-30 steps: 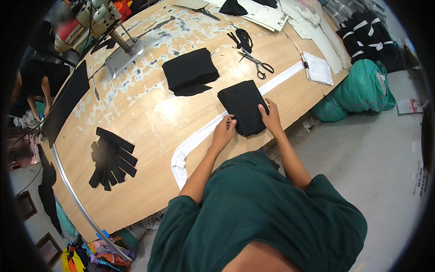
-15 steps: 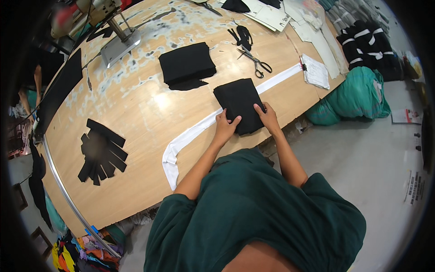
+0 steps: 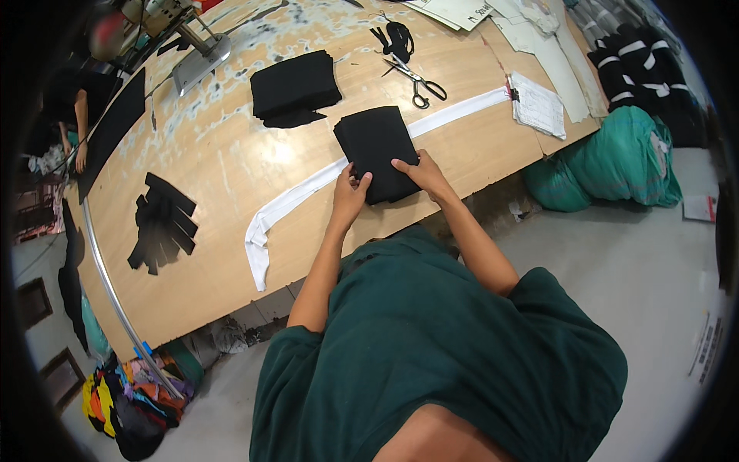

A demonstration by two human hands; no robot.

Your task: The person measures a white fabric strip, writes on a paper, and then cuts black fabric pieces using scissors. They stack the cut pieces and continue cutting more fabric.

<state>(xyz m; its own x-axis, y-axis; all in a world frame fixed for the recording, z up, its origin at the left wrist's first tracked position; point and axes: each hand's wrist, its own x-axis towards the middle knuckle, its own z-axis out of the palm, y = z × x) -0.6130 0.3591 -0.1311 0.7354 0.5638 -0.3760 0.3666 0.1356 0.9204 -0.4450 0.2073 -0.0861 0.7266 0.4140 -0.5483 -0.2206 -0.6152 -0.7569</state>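
Note:
A neat stack of black fabric pieces [image 3: 375, 150] lies at the table's near side, across a long white fabric strip [image 3: 304, 191]. My left hand [image 3: 350, 199] grips its near left edge, thumb on top. At the near right edge my right hand [image 3: 425, 177] holds the same stack, thumb over the top and the other fingers partly hidden. Beyond it to the left sits a second black fabric stack [image 3: 295, 86]. Black-handled scissors [image 3: 416, 83] and a bundle of black strips [image 3: 398, 40] rest farther off.
Fanned black fabric strips [image 3: 163, 219] lie on the wooden table [image 3: 223, 281] at left. A clipboard with papers [image 3: 537, 106] is at the right edge, above a green bundle [image 3: 627, 158]. A cutting machine [image 3: 202, 61] stands far left, near another person's hand [image 3: 81, 159].
The whole view has shifted, so the table's things sit higher and farther left in the picture. Both hands keep hold of the stack, which seems moved slightly left over the white strip.

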